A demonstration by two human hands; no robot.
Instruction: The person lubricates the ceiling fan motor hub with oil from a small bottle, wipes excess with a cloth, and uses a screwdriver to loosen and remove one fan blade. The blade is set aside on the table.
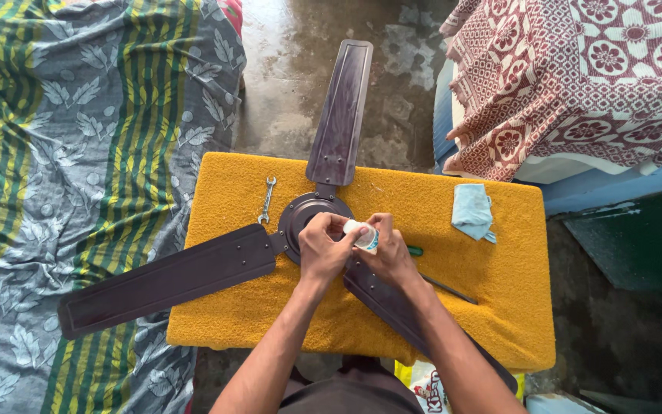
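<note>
View: looking straight down at two bare forearms reaching up from the bottom of the frame to the centre
Tabletop [499,307]: small, covered with mustard-yellow towelling, filling the middle of the frame
Ceiling fan [309,218]: dark brown, lying flat on the tabletop, round hub just left of centre, three blades spreading to top centre, lower left and lower right, all overhanging the edges
Small white bottle [362,236]: at frame centre, just right of the hub, held above the fan between both hands, tilted
Left hand [323,249]: fingers curled and pressed around the left end of the bottle, apparently at its cap
Right hand [392,257]: fingers wrapped around the bottle's body from the right, pinching it steady
Wrench [267,199]: small, silver, open-ended, lying on the towelling just left of the hub
Screwdriver [438,285]: green handle tip showing beside the right hand, thin shaft running toward lower right
Blue cloth [473,211]: crumpled, right of centre on the tabletop
Surroundings: green-and-grey leaf-print bedsheet [78,153] at left, maroon patterned bedspread [576,77] at upper right, wet-looking concrete floor [293,69] at top centre
Risk, spill: squeezing the bottle while the cap loosens could squirt its contents over hub, towelling or fingers
Risk, drop: a freed cap could slip and vanish into the pile or roll to the floor
Risk, tipping: leaning on an overhanging blade could lever the fan and slide the wrench off
</note>
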